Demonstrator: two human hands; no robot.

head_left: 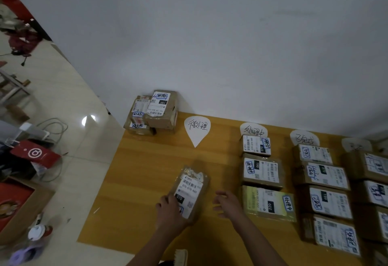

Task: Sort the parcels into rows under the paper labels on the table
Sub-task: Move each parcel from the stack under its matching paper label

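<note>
Now gripping the small brown parcel (pixel 190 190) by its near end with the left hand (pixel 170 209), over the yellow table (pixel 147 160) below the teardrop paper label (pixel 197 129). Holding nothing in the right hand (pixel 227 202), fingers loosely spread, beside the yellow-green parcel (pixel 266 202).

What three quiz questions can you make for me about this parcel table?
1. True or false: the right hand is open and holds nothing.
2. Which hand grips the parcel? A) left hand B) right hand C) both
3. How many parcels lie in the row under the second paper label from the left?

Key: 1 true; 2 A; 3 three.
</note>
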